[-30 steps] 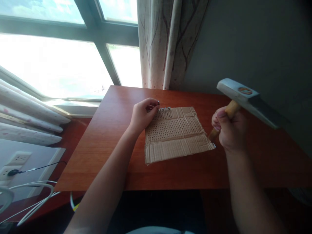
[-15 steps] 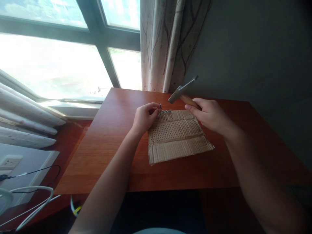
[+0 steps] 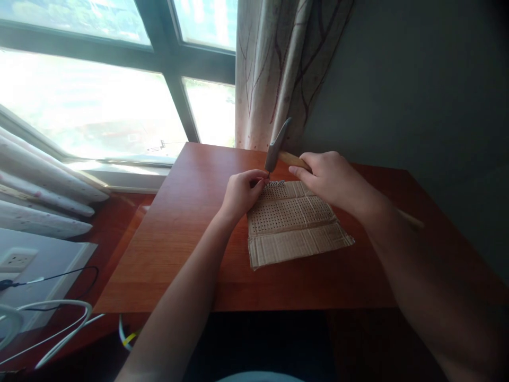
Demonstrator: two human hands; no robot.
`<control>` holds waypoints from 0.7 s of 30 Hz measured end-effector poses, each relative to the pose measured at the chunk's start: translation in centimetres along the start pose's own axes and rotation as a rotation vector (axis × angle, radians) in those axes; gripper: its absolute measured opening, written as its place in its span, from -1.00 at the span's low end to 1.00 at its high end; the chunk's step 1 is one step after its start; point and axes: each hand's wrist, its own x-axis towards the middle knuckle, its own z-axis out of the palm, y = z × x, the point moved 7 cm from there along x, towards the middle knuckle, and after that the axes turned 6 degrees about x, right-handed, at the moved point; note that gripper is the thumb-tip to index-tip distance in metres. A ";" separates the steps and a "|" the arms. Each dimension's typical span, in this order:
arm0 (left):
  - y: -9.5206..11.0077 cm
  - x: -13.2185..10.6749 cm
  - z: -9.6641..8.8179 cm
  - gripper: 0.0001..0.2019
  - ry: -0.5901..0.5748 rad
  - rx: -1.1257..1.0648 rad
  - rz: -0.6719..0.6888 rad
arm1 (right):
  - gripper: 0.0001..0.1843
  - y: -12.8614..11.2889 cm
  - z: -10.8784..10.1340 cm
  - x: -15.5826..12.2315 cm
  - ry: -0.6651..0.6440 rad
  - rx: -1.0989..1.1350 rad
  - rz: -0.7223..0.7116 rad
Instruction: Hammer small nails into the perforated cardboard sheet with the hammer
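Note:
A flat piece of cardboard full of small punched holes lies on the red-brown wooden table. A short row of nails stands along its far edge. My left hand pinches a nail upright at the cardboard's far left corner. My right hand grips the wooden handle of a hammer. The steel head points down, its face resting on or just above the pinched nail.
A patterned curtain hangs behind the table beside a large bright window. A grey wall stands at the right. At lower left are a white power socket panel and white and black cables.
My right hand has swung the hammer from high at the right down and left onto the nail that my left hand holds. The view has shifted slightly.

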 end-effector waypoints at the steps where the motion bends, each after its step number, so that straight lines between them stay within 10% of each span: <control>1: 0.1 0.0 0.0 -0.85 -0.002 0.007 0.003 | -0.68 0.1 0.2 -0.1 -0.009 -0.018 0.006; 21: 0.4 0.0 -0.1 -0.86 -0.021 0.038 -0.002 | -0.68 0.1 0.1 -0.6 0.031 -0.033 0.004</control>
